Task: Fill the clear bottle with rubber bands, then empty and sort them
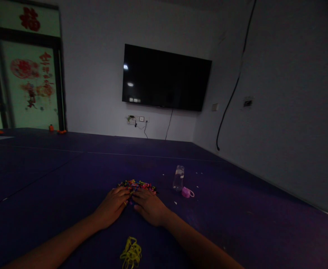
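Note:
A pile of small multicoloured bands (137,184), looking like rubber bands or hair ties, lies on the purple surface in front of me. My left hand (113,205) rests palm down on the pile's left and near side, fingers stretched out. From the right, my right hand (149,205) lies flat over the near right side, its fingers also extended. The two sets of fingertips almost meet at the middle. Part of the pile is hidden beneath my fingers. Closer to me, between my forearms, sits a loose heap of yellow rubber bands (131,253).
Right of the pile stands a clear bottle (178,178), with a pink cap with a loop (187,192) beside it. Small white scraps (175,203) are scattered nearby. Orange objects (61,132) lie at the far left edge. A television (166,77) hangs on the wall.

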Tool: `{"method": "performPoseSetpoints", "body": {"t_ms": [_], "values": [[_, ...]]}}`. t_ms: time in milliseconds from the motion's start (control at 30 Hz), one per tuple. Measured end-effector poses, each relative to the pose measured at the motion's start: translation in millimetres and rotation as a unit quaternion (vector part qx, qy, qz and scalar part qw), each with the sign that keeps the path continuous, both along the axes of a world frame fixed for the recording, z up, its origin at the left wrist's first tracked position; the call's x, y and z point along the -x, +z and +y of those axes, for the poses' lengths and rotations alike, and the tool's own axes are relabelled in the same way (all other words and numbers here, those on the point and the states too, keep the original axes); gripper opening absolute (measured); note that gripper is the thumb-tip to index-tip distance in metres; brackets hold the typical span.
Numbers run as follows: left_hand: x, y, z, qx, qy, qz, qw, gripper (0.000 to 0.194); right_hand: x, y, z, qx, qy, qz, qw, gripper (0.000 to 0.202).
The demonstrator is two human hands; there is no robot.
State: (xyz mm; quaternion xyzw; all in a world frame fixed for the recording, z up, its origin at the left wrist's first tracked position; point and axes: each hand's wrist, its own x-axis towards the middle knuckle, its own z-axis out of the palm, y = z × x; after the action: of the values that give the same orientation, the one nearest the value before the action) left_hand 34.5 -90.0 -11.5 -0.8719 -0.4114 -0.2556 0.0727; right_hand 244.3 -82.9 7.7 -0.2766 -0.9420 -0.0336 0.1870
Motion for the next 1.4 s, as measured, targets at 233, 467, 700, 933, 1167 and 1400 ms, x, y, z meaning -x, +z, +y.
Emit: {"method": "performPoseSetpoints", "body": {"t_ms": [233, 467, 700, 933, 1167, 1400], "values": [[-2.0, 3.4, -1.5, 0.005, -0.022, -0.009, 1.000, 0.038, -0.6, 5.3, -5.9, -0.027, -0.040, 0.010, 0.999, 0.033], [-2.8, 5.0, -2.8, -0.005, -0.017, -0.003, 1.000, 0.034, -0.1, 3.9, -4.3, -0.023, -0.028, 0.009, 0.999, 0.031], [-2.8, 5.3, -4.4, -0.006, -0.018, -0.026, 0.999, 0.034, -0.9, 3.8, -3.6, -0.014, -0.026, 0.015, 0.999, 0.031], [-4.4, 15.6, -9.4, -0.036, 0.001, -0.134, 0.990, 0.018, -0.6, 9.5, -9.6, -0.026, -0.006, 0.012, 1.000, 0.034], [-6.1, 16.8, -9.6, -0.041, 0.000, -0.167, 0.985, 0.015, 1.2, 7.9, -9.9, -0.047, 0.013, -0.012, 0.999, 0.039], [-3.9, 15.1, -9.5, -0.042, -0.024, -0.156, 0.987, 0.017, -0.2, 6.2, -9.1, -0.051, 0.028, -0.017, 0.998, 0.040]]}}
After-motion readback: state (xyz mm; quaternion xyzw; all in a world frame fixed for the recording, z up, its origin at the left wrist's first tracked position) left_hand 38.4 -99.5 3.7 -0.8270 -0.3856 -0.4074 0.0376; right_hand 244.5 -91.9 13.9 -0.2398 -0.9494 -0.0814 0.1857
